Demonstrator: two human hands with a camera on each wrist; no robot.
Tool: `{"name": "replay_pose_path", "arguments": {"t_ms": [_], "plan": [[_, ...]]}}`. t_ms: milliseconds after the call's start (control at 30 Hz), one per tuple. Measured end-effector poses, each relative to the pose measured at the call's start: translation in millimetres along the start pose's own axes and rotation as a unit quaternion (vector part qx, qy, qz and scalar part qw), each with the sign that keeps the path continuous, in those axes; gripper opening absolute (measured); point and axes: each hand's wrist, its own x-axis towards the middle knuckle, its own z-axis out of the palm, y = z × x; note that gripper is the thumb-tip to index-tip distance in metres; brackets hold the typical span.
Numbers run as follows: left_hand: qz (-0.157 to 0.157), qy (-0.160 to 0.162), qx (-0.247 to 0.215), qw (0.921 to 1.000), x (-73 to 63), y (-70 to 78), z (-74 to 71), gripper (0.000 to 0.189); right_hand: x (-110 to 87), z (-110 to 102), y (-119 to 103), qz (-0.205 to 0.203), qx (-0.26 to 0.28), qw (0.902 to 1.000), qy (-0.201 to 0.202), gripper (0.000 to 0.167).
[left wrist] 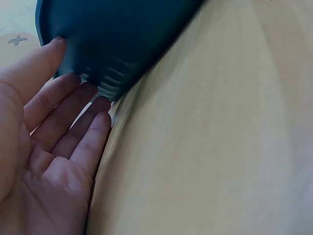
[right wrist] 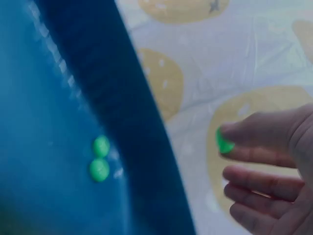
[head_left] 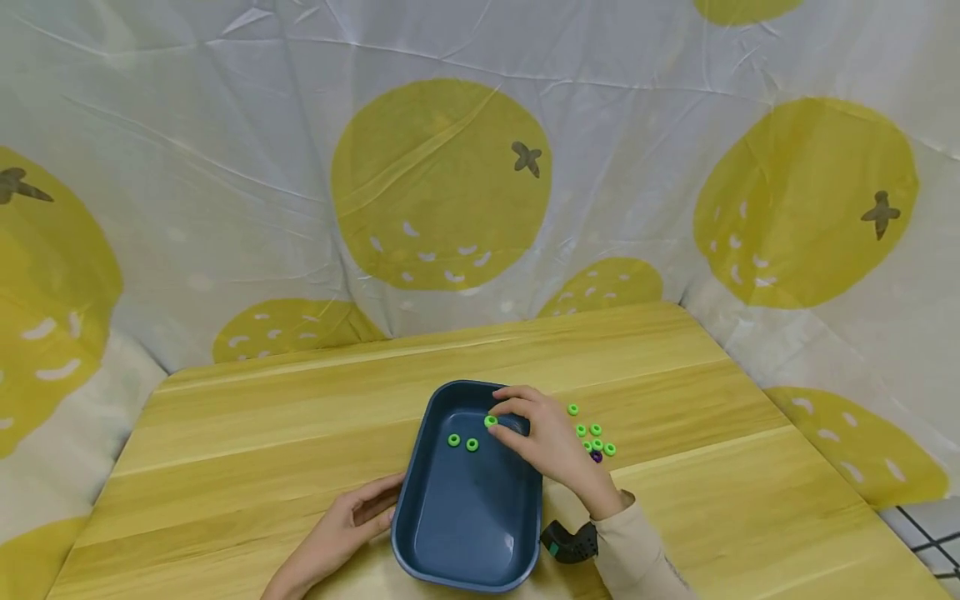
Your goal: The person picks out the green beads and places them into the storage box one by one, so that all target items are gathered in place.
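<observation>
My right hand [head_left: 551,442] pinches a small green ring [head_left: 491,421] between thumb and index finger above the far part of a dark blue tray [head_left: 468,577]. In the right wrist view the same green ring [right wrist: 224,141] sits at the fingertips. Two more green rings [head_left: 453,440] lie on the tray's floor. My left hand [head_left: 341,529] is at the tray's left side, its fingers nearly straight and their tips touching the outer wall, as the left wrist view shows.
On the wooden table [head_left: 720,467], to the right of the tray, lie several loose green rings [head_left: 596,430] and a dark purple ring [head_left: 596,457]. A black band-like device [head_left: 570,543] is at my right wrist. A fruit-patterned cloth [head_left: 622,167] hangs behind the table.
</observation>
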Motion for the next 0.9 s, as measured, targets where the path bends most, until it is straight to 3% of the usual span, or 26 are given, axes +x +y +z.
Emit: {"name": "replay_pose_path", "arguments": {"t_ms": [133, 333, 567, 733, 900], "plan": [[-0.003, 0.004, 0.015, 0.9999, 0.6, 1.5, 1.0, 0.049, 12.4, -6, -11, -0.019, -0.025, 0.9993, -0.022, 0.014], [-0.008, 0.008, 0.021, 0.9997, 0.1, 2.2, 1.6, 0.049, 30.9, -7, -25, -0.008, -0.025, 0.9972, -0.071, 0.015], [0.001, 0.0, 0.011, 0.9999, -1.6, 0.8, 0.2, 0.049, 51.5, 24, -35, 0.008, -0.074, 0.9796, -0.186, 0.014], [0.006, -0.006, -0.001, 1.0, -3.0, -0.5, -0.4, 0.049, 56.1, 47, -36, 0.036, -0.126, 0.9662, -0.222, 0.011], [0.025, -0.01, 0.006, 0.9996, -2.7, -2.0, -0.2, 0.048, 51.8, 62, -29, 0.029, -0.16, 0.9565, -0.242, 0.007]]}}
